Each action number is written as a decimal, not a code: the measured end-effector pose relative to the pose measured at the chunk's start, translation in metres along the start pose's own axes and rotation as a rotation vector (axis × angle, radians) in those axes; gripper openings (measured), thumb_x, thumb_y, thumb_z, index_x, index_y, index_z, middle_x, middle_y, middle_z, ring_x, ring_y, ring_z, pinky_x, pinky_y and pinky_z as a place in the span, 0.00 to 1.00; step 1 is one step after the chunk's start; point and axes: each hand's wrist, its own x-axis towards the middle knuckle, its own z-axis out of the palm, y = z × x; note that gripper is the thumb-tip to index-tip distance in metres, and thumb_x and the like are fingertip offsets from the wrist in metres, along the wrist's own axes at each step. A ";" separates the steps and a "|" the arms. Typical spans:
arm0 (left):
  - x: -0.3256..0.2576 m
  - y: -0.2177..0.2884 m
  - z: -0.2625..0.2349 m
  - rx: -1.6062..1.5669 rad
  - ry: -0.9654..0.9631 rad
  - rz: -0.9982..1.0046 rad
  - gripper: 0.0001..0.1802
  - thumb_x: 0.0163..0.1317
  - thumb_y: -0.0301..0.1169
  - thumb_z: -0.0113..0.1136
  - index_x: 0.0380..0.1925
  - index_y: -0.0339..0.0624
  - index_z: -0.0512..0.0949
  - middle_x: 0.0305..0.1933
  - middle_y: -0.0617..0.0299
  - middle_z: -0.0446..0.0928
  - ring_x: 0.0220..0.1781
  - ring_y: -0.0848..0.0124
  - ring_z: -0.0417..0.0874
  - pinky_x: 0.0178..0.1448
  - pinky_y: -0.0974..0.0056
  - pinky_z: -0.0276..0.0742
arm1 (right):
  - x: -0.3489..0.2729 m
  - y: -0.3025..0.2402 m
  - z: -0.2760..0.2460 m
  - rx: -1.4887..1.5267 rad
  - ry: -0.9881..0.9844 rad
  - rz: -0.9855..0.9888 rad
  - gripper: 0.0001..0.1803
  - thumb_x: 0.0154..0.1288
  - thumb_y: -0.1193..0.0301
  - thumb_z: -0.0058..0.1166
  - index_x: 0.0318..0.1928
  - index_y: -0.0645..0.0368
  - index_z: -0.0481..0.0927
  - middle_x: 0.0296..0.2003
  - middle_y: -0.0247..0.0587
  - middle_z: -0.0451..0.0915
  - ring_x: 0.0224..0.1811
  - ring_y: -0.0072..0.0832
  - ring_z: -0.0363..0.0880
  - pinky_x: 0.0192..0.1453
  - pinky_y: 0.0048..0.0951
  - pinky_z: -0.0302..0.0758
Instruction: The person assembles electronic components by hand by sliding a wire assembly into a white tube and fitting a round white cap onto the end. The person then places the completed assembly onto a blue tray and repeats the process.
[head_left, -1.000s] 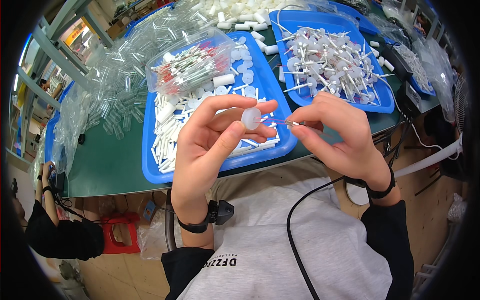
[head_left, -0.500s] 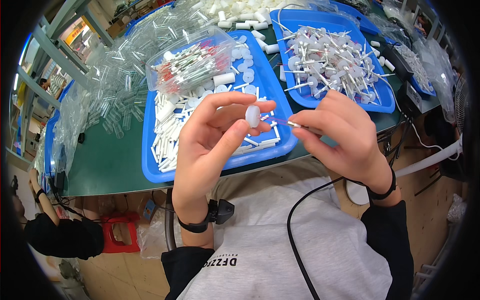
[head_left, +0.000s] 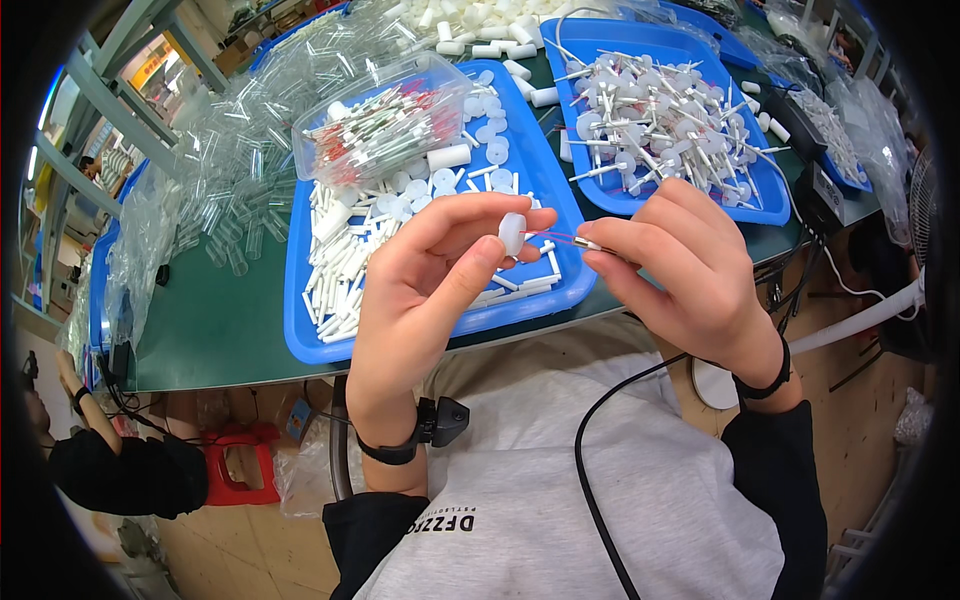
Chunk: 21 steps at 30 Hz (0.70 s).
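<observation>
My left hand (head_left: 425,275) pinches a round translucent white plastic cap (head_left: 512,234) between thumb and fingers. Thin pink-red wires (head_left: 552,236) run from the cap across to my right hand (head_left: 685,265). Between its thumb and forefinger, the right hand grips a small part with a metallic tip (head_left: 586,243) at the wire ends; most of that part is hidden by the fingers. Both hands are raised above the near edge of a blue tray (head_left: 425,335) that holds white tubes (head_left: 335,265) and loose white caps (head_left: 497,152).
A clear plastic box (head_left: 385,120) of red-and-white wired parts rests on the tray. To the right, another blue tray (head_left: 765,215) bears capped, wired pieces (head_left: 660,120). Clear tubes (head_left: 250,150) pile up on the left. A black cable (head_left: 590,440) hangs before me; a person (head_left: 120,460) is at lower left.
The cap has shifted slightly right and turned a little in my left fingers. My right hand has barely moved, still gripping the small part at the wire ends.
</observation>
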 end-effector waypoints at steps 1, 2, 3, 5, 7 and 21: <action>0.000 0.001 0.000 0.000 0.000 0.000 0.16 0.71 0.26 0.51 0.55 0.29 0.73 0.53 0.47 0.80 0.51 0.68 0.82 0.55 0.64 0.77 | 0.000 0.000 0.000 -0.007 0.000 -0.003 0.14 0.45 0.77 0.68 0.35 0.63 0.79 0.26 0.38 0.72 0.28 0.35 0.71 0.30 0.33 0.69; 0.001 0.001 0.001 -0.001 0.004 -0.004 0.15 0.71 0.27 0.51 0.54 0.29 0.74 0.53 0.49 0.80 0.51 0.69 0.81 0.55 0.65 0.76 | 0.000 0.000 0.000 -0.007 0.000 -0.002 0.14 0.45 0.77 0.68 0.35 0.63 0.79 0.26 0.38 0.72 0.28 0.35 0.71 0.30 0.33 0.69; 0.001 0.002 0.001 -0.002 0.009 -0.009 0.15 0.71 0.27 0.52 0.53 0.30 0.75 0.53 0.50 0.80 0.52 0.70 0.80 0.55 0.66 0.75 | 0.000 0.000 0.000 0.001 -0.014 -0.013 0.14 0.45 0.77 0.68 0.34 0.63 0.79 0.26 0.38 0.72 0.28 0.35 0.71 0.30 0.33 0.70; 0.000 0.002 0.000 0.035 0.019 -0.007 0.15 0.71 0.27 0.52 0.52 0.30 0.75 0.53 0.52 0.80 0.52 0.71 0.80 0.56 0.67 0.74 | 0.001 0.000 0.000 0.008 -0.028 -0.024 0.13 0.46 0.77 0.67 0.34 0.63 0.79 0.26 0.38 0.72 0.28 0.35 0.71 0.30 0.33 0.70; 0.000 0.002 -0.001 0.072 0.027 -0.005 0.14 0.71 0.28 0.52 0.51 0.31 0.76 0.52 0.54 0.79 0.53 0.72 0.79 0.56 0.68 0.73 | 0.001 0.000 0.000 0.004 -0.052 -0.021 0.12 0.46 0.76 0.67 0.33 0.63 0.79 0.26 0.38 0.72 0.29 0.34 0.71 0.30 0.33 0.70; 0.000 0.003 0.001 0.098 0.073 -0.038 0.14 0.69 0.24 0.55 0.52 0.32 0.76 0.52 0.58 0.79 0.52 0.75 0.78 0.57 0.70 0.72 | 0.001 -0.001 0.000 0.007 -0.005 -0.059 0.15 0.45 0.79 0.69 0.36 0.65 0.82 0.24 0.37 0.71 0.25 0.32 0.67 0.25 0.30 0.64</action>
